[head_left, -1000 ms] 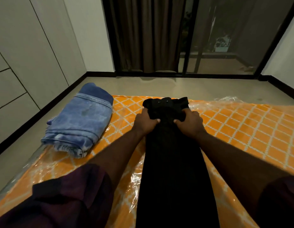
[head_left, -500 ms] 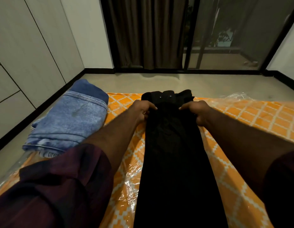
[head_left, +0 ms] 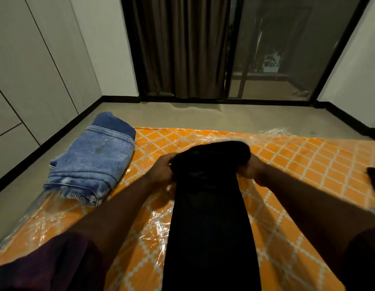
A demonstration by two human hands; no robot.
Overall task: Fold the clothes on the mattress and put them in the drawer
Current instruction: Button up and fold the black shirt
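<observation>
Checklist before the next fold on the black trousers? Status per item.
1. Left hand grips the lifted far end of the black trousers: ok.
2. Right hand grips the same end, on the opposite side: ok.
3. Trousers lie straight along the mattress: ok.
4. Folded jeans lie apart, to the left: ok.
5. Dark item at the right edge identified: cannot tell.
6. Drawer open and ready: cannot tell.

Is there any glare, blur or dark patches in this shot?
Head view: dim light; glare on the plastic wrap over the mattress; black trousers show almost no fold detail; left hand and right hand gripping them look slightly blurred.
</observation>
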